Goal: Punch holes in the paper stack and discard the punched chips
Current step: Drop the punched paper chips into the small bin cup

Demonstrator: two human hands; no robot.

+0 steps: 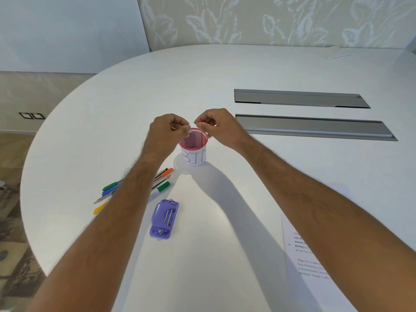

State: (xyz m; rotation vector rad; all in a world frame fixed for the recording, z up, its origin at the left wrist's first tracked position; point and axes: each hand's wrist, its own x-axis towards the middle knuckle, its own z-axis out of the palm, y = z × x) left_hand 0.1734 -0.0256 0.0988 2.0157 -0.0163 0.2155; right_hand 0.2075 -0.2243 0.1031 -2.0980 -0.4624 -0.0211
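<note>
Hands, two, both raised over the bin. Our left hand [169, 129] and right hand [215, 126] meet above the pink mesh cup [193, 146], fingers curled and tips pinched together; whatever they pinch is too small for us to make out, most likely punched chips or a thin clear chip tray. We judge they hover there so the scraps fall straight inside.

Cup, one, at table centre, wearing a paper label reading "BIN", turned toward us.

Hole punch [164, 219], one, purple, lying at 7 o'clock from the cup, underside up with its metal parts showing. We take it that it was turned over to get at the chips.

Paper stack [299, 251], printed, at 4 o'clock from the cup, partly under our right forearm, set aside near the table edge. Whether holes are in it we cannot tell.

Pens and pencils [163, 180], several, at 8 o'clock from the cup, partly under our left forearm.

Table [225, 70], white, rounded, with two grey cable troughs [301, 99] at 2 o'clock.
</note>
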